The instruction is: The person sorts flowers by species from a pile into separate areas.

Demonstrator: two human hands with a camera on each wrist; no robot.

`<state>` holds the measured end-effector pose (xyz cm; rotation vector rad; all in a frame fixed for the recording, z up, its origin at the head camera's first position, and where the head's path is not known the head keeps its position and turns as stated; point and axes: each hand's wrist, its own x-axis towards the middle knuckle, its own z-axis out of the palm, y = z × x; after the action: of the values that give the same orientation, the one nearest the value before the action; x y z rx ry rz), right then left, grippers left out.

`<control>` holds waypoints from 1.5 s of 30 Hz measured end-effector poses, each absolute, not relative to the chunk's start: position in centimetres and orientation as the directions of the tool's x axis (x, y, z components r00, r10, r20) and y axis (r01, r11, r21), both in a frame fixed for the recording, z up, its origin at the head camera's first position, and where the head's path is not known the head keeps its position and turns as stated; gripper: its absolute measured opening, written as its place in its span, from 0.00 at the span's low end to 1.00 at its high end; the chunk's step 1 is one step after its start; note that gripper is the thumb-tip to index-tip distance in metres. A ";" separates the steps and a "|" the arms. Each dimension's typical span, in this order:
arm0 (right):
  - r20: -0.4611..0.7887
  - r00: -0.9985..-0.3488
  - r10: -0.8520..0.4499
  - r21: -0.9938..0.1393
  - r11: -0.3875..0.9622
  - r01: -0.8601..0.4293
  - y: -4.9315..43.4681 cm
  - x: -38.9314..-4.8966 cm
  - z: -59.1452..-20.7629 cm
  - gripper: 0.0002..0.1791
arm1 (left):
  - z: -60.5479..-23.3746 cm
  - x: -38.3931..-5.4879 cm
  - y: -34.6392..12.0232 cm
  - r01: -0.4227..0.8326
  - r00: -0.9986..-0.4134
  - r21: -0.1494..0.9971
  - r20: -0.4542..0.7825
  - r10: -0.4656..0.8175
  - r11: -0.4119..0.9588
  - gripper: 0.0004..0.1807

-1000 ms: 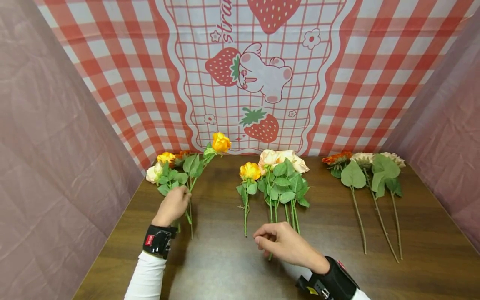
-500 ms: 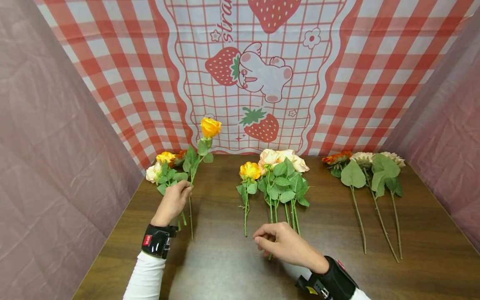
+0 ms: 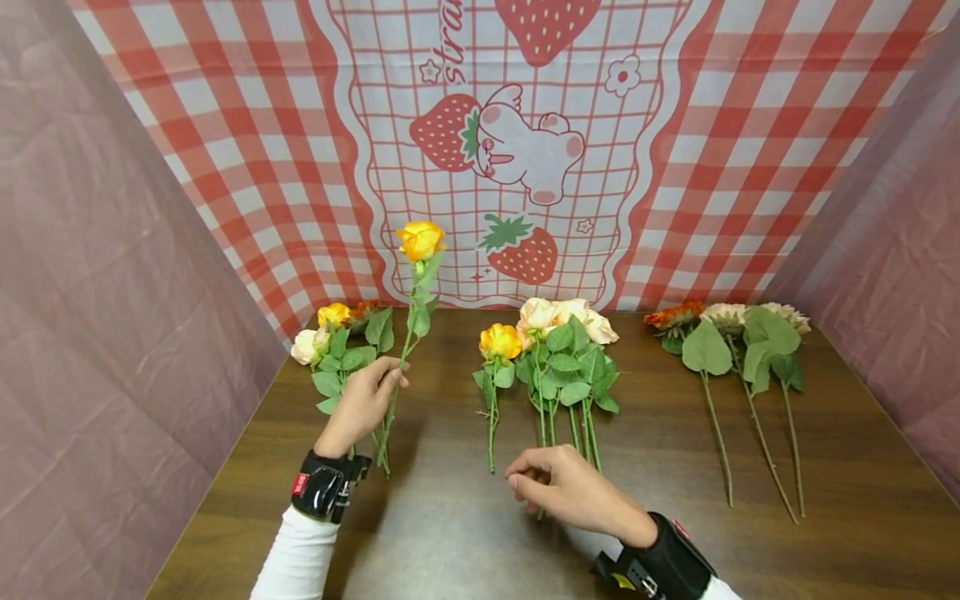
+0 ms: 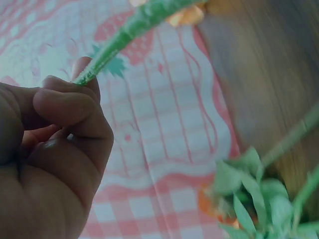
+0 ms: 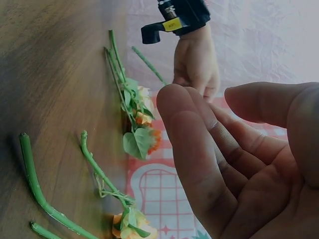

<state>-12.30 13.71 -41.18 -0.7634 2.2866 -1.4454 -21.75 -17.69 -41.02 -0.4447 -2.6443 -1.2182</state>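
My left hand (image 3: 365, 402) pinches the green stem of a yellow-orange rose (image 3: 421, 242), which stands nearly upright above the table with its bloom in front of the cloth. In the left wrist view the stem (image 4: 129, 32) runs up from between thumb and fingers. Just left of that hand lie a cream rose (image 3: 306, 347), another yellow rose (image 3: 333, 314) and an orange flower, partly hidden by leaves. My right hand (image 3: 573, 492) holds nothing, its fingers loosely bent over the lower stems of several peach roses (image 3: 538, 317). The right wrist view shows a gap between thumb and fingers.
A shorter yellow rose (image 3: 500, 342) lies left of the peach roses. On the right are an orange flower (image 3: 674, 317) and cream flowers (image 3: 724, 318) with long stems. A checked strawberry cloth (image 3: 757, 158) hangs behind the brown table (image 3: 450, 533); pink drapes (image 3: 112, 333) flank it.
My left hand has lifted the yellow-orange rose and moved slightly right, bringing it from a slant to nearly upright and away from the left group. The right hand has stayed put.
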 end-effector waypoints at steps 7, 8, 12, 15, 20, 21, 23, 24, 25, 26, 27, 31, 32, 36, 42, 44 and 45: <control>0.024 -0.810 -0.587 -0.900 0.339 -0.272 13.6 -12.2 -41.3 0.08 | -39.5 -19.9 -14.9 0.373 -0.922 0.814 0.271 0.277 0.446 0.10; 0.028 -0.810 -0.586 -0.900 0.339 -0.276 13.6 -12.2 -41.4 0.08 | -39.3 -19.5 -14.4 0.374 -0.918 0.826 0.266 0.293 0.422 0.10; 0.034 -0.811 -0.584 -0.902 0.332 -0.277 13.4 -12.1 -41.5 0.08 | -38.8 -18.2 -12.7 0.376 -0.900 0.859 0.248 0.360 0.348 0.10; 0.042 -0.809 -0.587 -0.905 0.321 -0.280 13.3 -12.0 -41.5 0.09 | -38.8 -17.2 -11.3 0.380 -0.879 0.880 0.247 0.409 0.284 0.10; 0.058 -0.806 -0.589 -0.902 0.315 -0.295 13.0 -12.0 -41.6 0.11 | -39.0 -15.7 -9.2 0.386 -0.836 0.902 0.254 0.487 0.193 0.10; 0.060 -0.805 -0.590 -0.902 0.314 -0.297 13.0 -12.0 -41.6 0.11 | -39.0 -15.4 -8.8 0.389 -0.827 0.902 0.254 0.502 0.185 0.10; 0.068 -0.804 -0.591 -0.900 0.312 -0.305 13.0 -11.9 -41.6 0.10 | -39.2 -15.0 -8.0 0.391 -0.812 0.904 0.250 0.528 0.173 0.10; 0.069 -0.804 -0.591 -0.900 0.311 -0.306 13.0 -11.9 -41.6 0.09 | -39.4 -14.8 -7.7 0.396 -0.805 0.902 0.252 0.538 0.171 0.10; 0.069 -0.803 -0.593 -0.899 0.312 -0.308 13.0 -11.9 -41.6 0.08 | -39.6 -14.6 -7.4 0.405 -0.798 0.898 0.254 0.546 0.174 0.09; 0.070 -0.801 -0.594 -0.896 0.316 -0.313 13.0 -11.9 -41.6 0.07 | -39.7 -14.4 -7.1 0.420 -0.791 0.889 0.262 0.553 0.180 0.09; 0.069 -0.800 -0.596 -0.894 0.319 -0.315 13.0 -11.8 -41.6 0.06 | -39.9 -14.3 -6.9 0.434 -0.784 0.882 0.269 0.560 0.184 0.09; 0.051 -0.803 -0.594 -0.894 0.332 -0.302 13.1 -11.8 -41.6 0.05 | -40.2 -14.1 -6.5 0.507 -0.760 0.832 0.307 0.573 0.225 0.09; 0.048 -0.804 -0.593 -0.894 0.334 -0.300 13.1 -11.8 -41.7 0.05 | -40.2 -14.1 -6.6 0.519 -0.759 0.821 0.314 0.570 0.238 0.09; 0.036 -0.806 -0.591 -0.906 0.322 -0.276 13.2 -11.8 -41.7 0.07 | -39.9 -14.0 -7.0 0.537 -0.780 0.789 0.329 0.533 0.299 0.06; -0.003 -0.815 -0.579 -0.908 0.342 -0.240 13.4 -11.9 -41.5 0.04 | -40.0 -14.1 -7.0 0.557 -0.784 0.767 0.358 0.507 0.319 0.04; -0.007 -0.815 -0.579 -0.910 0.341 -0.235 13.3 -11.9 -41.4 0.05 | -40.3 -14.1 -6.8 0.561 -0.781 0.766 0.364 0.508 0.313 0.04; -0.004 -0.815 -0.580 -0.912 0.337 -0.235 13.3 -11.9 -41.4 0.05 | -40.3 -14.1 -6.7 0.560 -0.782 0.767 0.365 0.506 0.312 0.04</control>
<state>-11.90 13.32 -41.42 -0.7243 2.2781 -1.4705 -14.09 -6.68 -40.35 -1.0161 -2.4982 -1.4986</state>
